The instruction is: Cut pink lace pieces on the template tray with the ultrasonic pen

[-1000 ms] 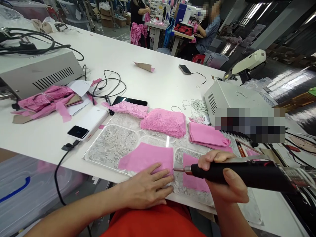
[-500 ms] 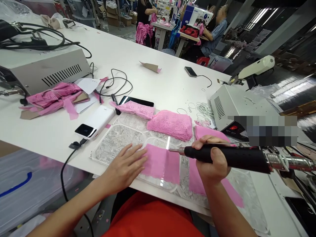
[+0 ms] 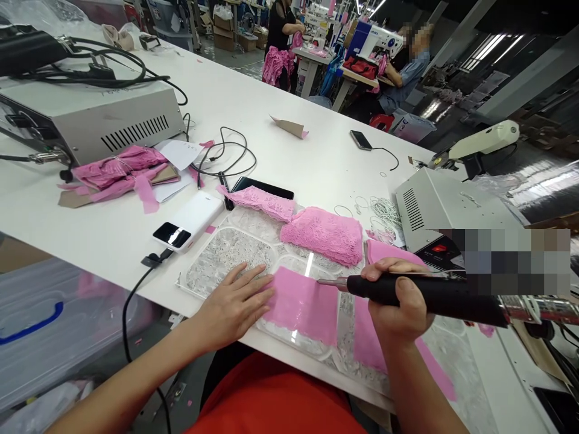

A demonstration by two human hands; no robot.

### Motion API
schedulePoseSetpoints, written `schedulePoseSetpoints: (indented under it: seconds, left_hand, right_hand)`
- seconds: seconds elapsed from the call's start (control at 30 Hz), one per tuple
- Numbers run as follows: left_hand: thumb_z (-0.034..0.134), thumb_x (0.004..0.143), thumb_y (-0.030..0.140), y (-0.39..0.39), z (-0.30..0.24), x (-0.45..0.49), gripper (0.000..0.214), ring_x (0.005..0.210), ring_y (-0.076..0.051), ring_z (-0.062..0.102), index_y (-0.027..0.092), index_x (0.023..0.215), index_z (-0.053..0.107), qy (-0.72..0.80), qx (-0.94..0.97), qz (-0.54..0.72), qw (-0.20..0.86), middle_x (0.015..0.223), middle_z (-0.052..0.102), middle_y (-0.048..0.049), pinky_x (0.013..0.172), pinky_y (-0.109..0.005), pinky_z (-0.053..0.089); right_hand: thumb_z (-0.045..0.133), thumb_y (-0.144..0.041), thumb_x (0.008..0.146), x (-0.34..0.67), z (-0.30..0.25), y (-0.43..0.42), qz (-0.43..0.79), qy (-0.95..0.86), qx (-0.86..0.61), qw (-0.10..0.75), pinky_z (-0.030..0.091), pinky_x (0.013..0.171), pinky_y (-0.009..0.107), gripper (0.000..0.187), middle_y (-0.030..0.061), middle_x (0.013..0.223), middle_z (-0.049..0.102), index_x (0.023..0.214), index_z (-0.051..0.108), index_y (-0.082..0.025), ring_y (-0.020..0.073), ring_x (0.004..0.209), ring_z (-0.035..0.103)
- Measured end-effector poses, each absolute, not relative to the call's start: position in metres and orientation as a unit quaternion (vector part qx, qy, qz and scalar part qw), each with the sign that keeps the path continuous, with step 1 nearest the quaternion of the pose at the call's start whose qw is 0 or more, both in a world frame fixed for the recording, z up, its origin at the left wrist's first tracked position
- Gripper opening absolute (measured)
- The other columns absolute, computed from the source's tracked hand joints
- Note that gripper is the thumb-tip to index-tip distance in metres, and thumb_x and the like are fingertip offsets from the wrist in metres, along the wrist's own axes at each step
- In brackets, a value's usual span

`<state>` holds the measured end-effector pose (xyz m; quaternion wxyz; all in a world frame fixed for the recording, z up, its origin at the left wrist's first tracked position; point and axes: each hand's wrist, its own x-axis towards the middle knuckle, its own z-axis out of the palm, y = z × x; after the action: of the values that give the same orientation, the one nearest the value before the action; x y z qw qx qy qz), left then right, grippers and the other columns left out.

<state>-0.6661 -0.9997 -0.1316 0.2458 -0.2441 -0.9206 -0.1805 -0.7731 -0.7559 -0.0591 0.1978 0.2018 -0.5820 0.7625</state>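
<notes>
My left hand [image 3: 242,304] lies flat, its fingers stretched out, with the fingertips on the left edge of a pink fabric piece [image 3: 303,307]. That piece is spread on a clear sheet over a grey marbled mat [image 3: 226,256]. Wrapped around a black handheld ultrasonic welder [image 3: 402,292], my right hand [image 3: 400,301] points its slim metal tip leftward. The tip is at the fabric's upper edge; whether it touches cannot be made out. Under my right forearm lies another pink piece [image 3: 368,337]. Folded pink lace [image 3: 323,235] sits just beyond the mat's middle.
A grey vented box [image 3: 122,126] with cables stands at left, another grey box [image 3: 452,205] at right. A white power bank [image 3: 194,220], a phone [image 3: 262,188], a bundle of pink lace [image 3: 120,172] and looped elastic cords [image 3: 384,214] lie around. People work at sewing machines beyond.
The view has shifted slightly, so the scene sits a little farther right and lower. Both hands and the welder keep nearly the same place against the fabric.
</notes>
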Motion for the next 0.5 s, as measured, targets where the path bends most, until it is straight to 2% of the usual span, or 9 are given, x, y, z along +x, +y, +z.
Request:
schedulePoseSetpoints:
  seconds: [0.5]
  left_hand:
    - [0.050, 0.096, 0.018, -1.011, -0.129, -0.649, 0.027, 0.135, -0.025, 0.043, 0.016, 0.121, 0.060, -0.906, -0.269, -0.194, 0.264, 0.128, 0.063, -0.0082, 0.115, -0.048, 0.030]
  right_hand:
    - [0.059, -0.028, 0.075, -0.773, -0.060, -0.781, 0.778, -0.568, 0.209, 0.165, 0.049, 0.055, 0.031, 0.010, 0.0005, 0.077, 0.059, 0.079, 0.062, -0.019, 0.0122, 0.056, 0.056]
